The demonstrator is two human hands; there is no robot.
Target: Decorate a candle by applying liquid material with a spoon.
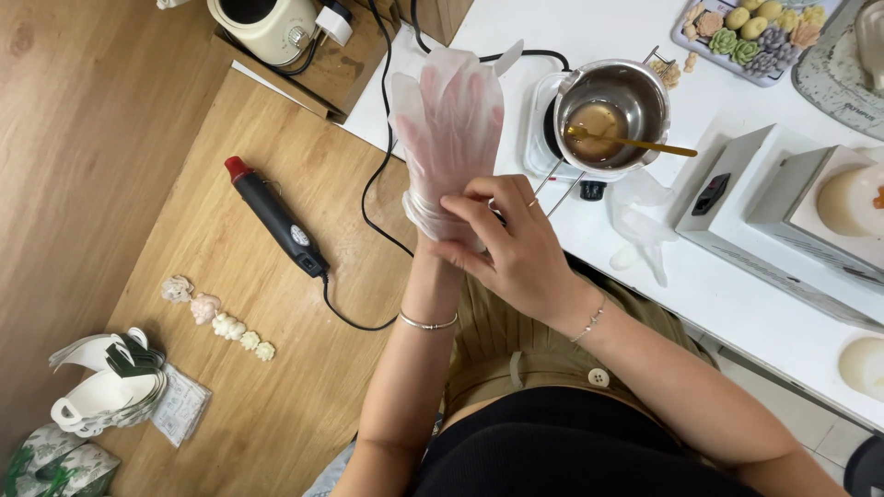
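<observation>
The thin clear glove (451, 110) covers the left hand (448, 129), which is raised with fingers spread toward 12 o'clock above the edge of the wooden desk (249, 387). At 9 o'clock from the glove lies a black heat tool with a red tip (274, 217), and lower, at 8 o'clock, a row of small pale flower shapes (221, 322). The right hand (511, 244) pinches the glove's cuff at the left wrist, and at 2 o'clock a metal pot (615, 110) with brown liquid and a gold spoon (635, 143) stands on the white desk (737, 304).
</observation>
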